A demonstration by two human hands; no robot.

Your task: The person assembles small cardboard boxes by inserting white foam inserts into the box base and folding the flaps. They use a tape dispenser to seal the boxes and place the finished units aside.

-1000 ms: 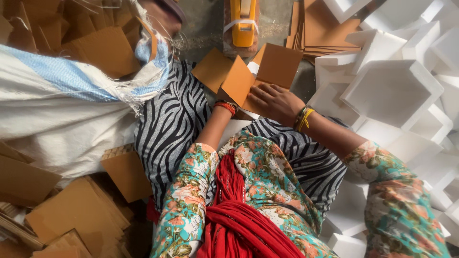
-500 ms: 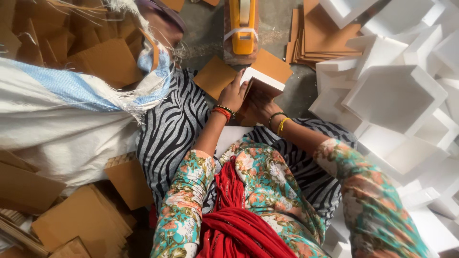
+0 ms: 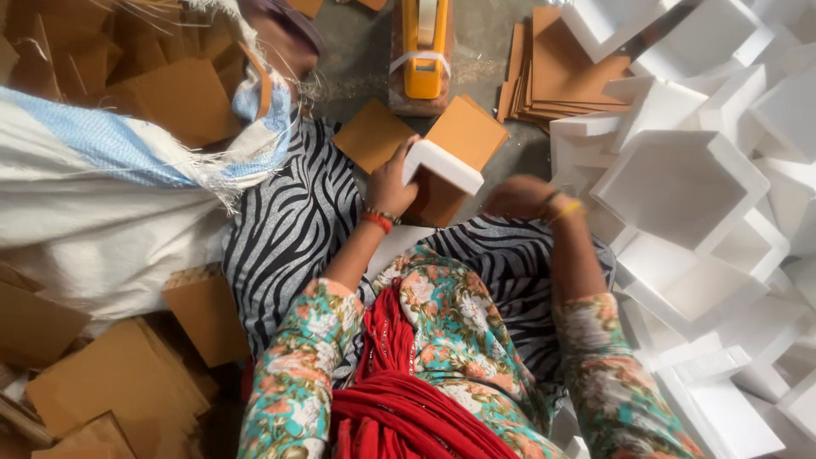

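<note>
— Gripping the white foam corner piece (image 3: 442, 166) with our left hand (image 3: 393, 183), we hold it up over the brown cardboard squares (image 3: 442, 149) on the floor, close enough to work on.

— And our right hand (image 3: 520, 197)?

— Blurred, apparently loosely curled and holding nothing, though we cannot tell for sure. It hovers beside the foam stack (image 3: 680, 178), while the yellow tape dispenser (image 3: 424, 47) waits ahead within reach.

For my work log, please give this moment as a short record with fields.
left hand: left hand holds a white foam corner piece
right hand: right hand, blurred, rests near the brown cardboard sheet
ahead: orange tape dispenser on the floor
right side: pile of white foam blocks
far: stack of cardboard sheets
</note>
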